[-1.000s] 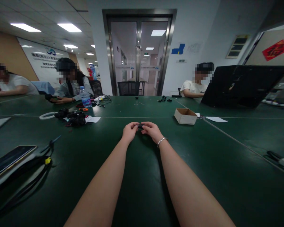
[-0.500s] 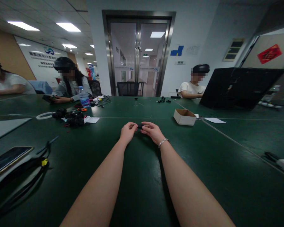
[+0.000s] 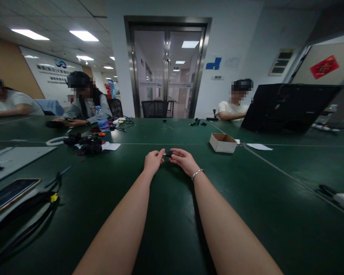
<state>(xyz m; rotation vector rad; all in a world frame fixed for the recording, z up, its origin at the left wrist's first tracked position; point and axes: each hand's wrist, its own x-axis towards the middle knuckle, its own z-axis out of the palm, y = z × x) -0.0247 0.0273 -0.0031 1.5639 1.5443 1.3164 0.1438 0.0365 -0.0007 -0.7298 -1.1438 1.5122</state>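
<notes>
A small, dark, stick-like object (image 3: 168, 154) is held level between my hands, just above the green table. A light, shiny bit shows at its left end; its exact kind is too small to make out. My left hand (image 3: 153, 161) pinches that left end between thumb and fingers. Around the black right end are the thumb and fingertips of my right hand (image 3: 184, 160), which has a silver bangle at the wrist. The fingers cover part of the object.
An open cardboard box (image 3: 223, 143) stands ahead to the right. Black gear (image 3: 90, 145) and a water bottle (image 3: 102, 120) are ahead left. Near left lie a phone (image 3: 13, 194) and black cables (image 3: 31, 221). A large black screen (image 3: 289, 107) stands far right; people sit across the table.
My left hand has shifted slightly left, and a shiny bit now shows between its fingertips and the black part. My right hand has stayed nearly in place. The view has tilted slightly.
</notes>
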